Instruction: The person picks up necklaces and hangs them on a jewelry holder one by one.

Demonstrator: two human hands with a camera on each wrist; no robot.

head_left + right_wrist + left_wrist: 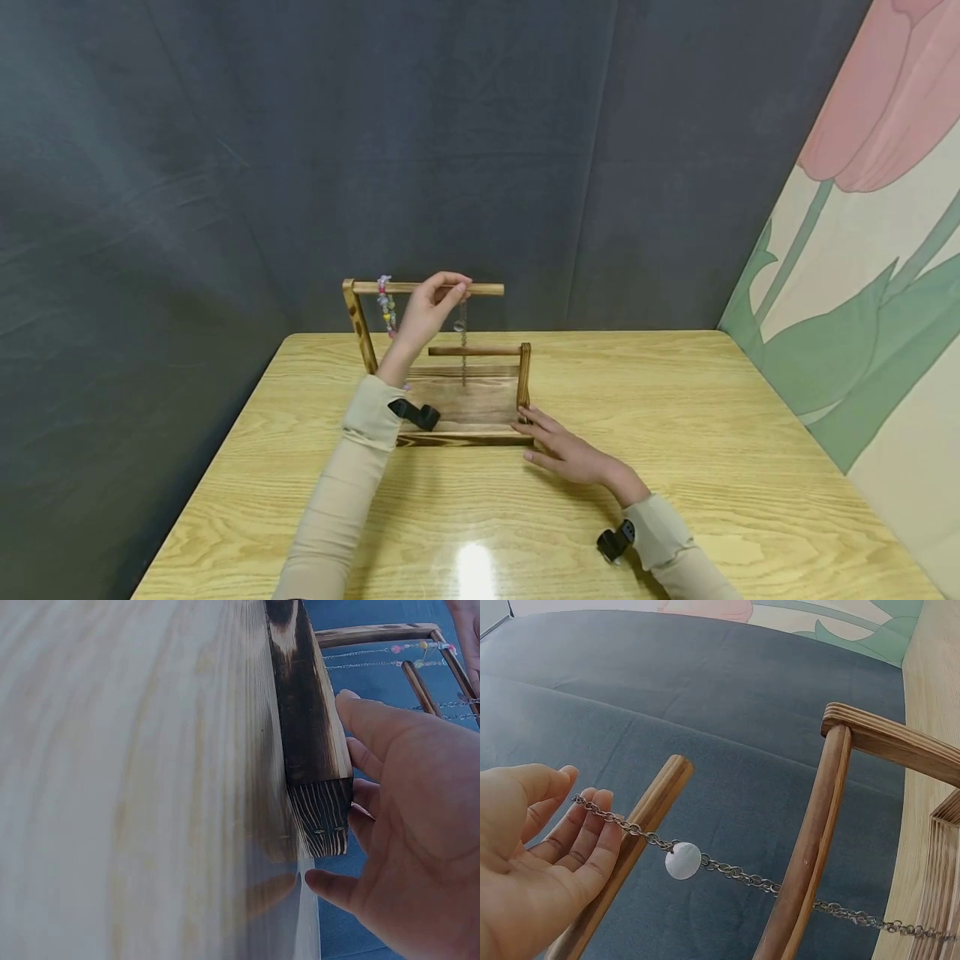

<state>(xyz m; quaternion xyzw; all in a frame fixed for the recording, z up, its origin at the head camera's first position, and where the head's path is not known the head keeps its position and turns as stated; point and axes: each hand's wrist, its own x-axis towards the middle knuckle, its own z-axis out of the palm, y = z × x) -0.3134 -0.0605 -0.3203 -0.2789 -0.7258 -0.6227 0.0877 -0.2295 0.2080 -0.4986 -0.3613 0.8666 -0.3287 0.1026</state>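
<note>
My left hand is raised at the upper bar of a wooden jewelry stand, pinching the top of a metal chain. In the left wrist view the chain runs from the fingertips across the bar, with a round white disc on it. It continues past the lower bar towards the base. My right hand lies low at the stand's right front corner, fingers extended. The right wrist view has its fingertips along the dark wooden base edge.
A colorful beaded strand hangs on the upper bar, left of the left hand. The stand's tray-like base rests on a light wood table. Dark cloth hangs behind, and a tulip-painted wall rises at right.
</note>
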